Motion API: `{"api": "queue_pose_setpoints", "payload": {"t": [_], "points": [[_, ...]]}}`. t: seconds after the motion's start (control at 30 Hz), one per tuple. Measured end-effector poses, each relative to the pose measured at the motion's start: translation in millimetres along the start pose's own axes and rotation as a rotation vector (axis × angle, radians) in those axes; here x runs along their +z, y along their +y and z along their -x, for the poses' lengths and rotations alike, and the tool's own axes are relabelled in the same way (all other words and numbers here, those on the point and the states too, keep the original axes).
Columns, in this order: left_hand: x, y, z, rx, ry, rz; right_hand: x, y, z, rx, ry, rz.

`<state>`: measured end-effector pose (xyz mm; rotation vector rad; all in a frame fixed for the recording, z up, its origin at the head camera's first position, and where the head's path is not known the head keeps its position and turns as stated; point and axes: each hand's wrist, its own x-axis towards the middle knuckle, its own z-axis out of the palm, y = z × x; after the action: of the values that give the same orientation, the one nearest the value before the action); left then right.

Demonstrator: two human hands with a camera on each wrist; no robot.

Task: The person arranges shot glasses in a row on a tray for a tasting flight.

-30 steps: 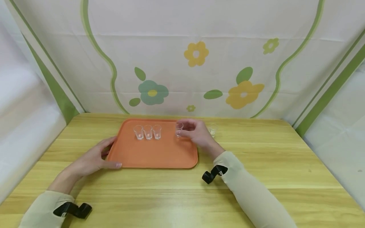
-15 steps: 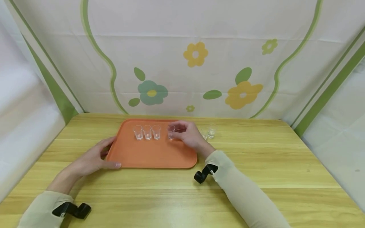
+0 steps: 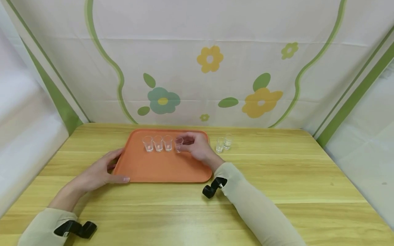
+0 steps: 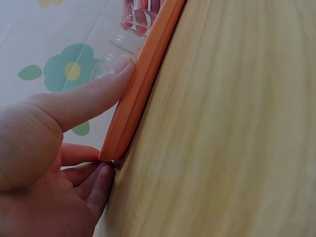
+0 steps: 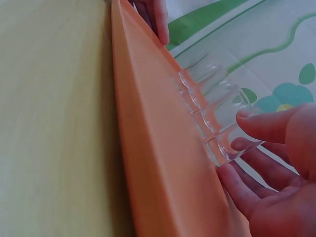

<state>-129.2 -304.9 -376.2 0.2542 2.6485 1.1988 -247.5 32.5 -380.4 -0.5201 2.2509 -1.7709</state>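
Observation:
An orange tray [image 3: 163, 171] lies on the table with a row of three small clear shot glasses [image 3: 158, 144] upright near its far side. At the right end of that row, my right hand [image 3: 197, 146] pinches another shot glass [image 3: 179, 145] between thumb and fingers. In the right wrist view this held glass [image 5: 224, 148] stands close beside the others, its base at the tray surface. My left hand [image 3: 96, 173] grips the tray's near left corner. The left wrist view has its thumb along the rim [image 4: 133, 94] and its fingertips at the corner.
Two more clear shot glasses, a nearer one [image 3: 219, 145] and a farther one [image 3: 227, 142], stand on the wooden table [image 3: 277, 171] right of the tray. A white flowered curtain [image 3: 184, 68] hangs behind the table.
My right hand has moved left across the tray with its shot glass, up near the row of three. The two glasses right of the tray have come into full view. My left hand stays put.

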Motion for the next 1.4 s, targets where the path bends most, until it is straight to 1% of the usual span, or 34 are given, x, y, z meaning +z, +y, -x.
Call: {"api": "queue_pose_setpoints", "payload": {"t": [0.4,0.63,0.8,0.97,1.2,1.3,1.4], "points": [[-0.2,-0.4,-0.2,0.005,0.000,0.006,4.2,-0.6,-3.4,0.036,0.017,0.014],[-0.8,-0.5,1.3,-0.015,-0.010,0.021,7.6,-0.5,-5.1,0.029,0.022,0.026],[-0.8,0.4,2.1,-0.032,-0.016,0.032,6.7,-2.5,-4.3,0.040,0.027,0.039],[-0.5,0.6,2.8,-0.039,-0.014,0.027,1.3,-6.4,-4.0,0.034,0.028,0.030],[0.2,0.1,2.5,-0.030,-0.011,0.025,-11.5,-17.1,0.8,0.006,0.025,-0.002],[0.3,0.1,2.4,-0.028,-0.008,0.025,-18.5,-20.7,4.2,-0.013,0.036,0.013],[0.3,0.7,1.6,-0.024,-0.005,0.025,-28.1,-23.9,8.1,-0.055,0.049,0.051]]}}
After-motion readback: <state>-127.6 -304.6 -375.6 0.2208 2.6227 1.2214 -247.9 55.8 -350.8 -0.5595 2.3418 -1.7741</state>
